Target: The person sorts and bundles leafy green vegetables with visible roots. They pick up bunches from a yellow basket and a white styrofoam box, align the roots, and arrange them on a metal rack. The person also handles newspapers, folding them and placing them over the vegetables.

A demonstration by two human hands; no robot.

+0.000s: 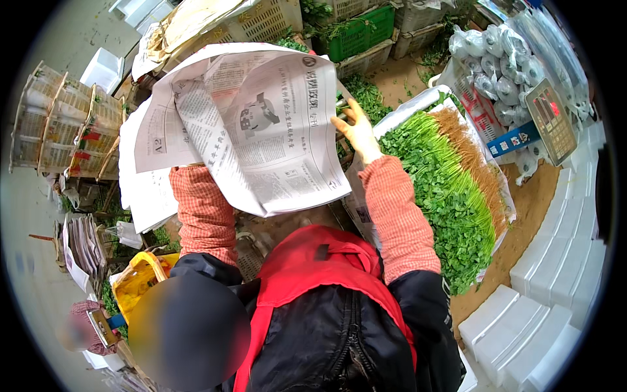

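Note:
A large printed newspaper sheet (274, 132) is spread in front of me, its left part folded over and its upper edge bulging. My left forearm, in a checked orange sleeve, runs up beneath the sheet, and the paper hides my left hand. Just off the sheet's right edge is my right hand (360, 130), fingers apart and nothing visible in it. To the right of that hand, bunches of leafy greens with long roots (436, 191) lie in rows in a white-lined container. More white paper (147, 196) lies beneath the newspaper on the left.
A digital scale display (551, 120) stands beyond the greens, near bagged rolls (494, 63). White foam boxes (514, 333) line the right side. Plastic crates (63, 127) are stacked at left, with a green crate (362, 34) at the back. A yellow basket (139, 279) sits lower left.

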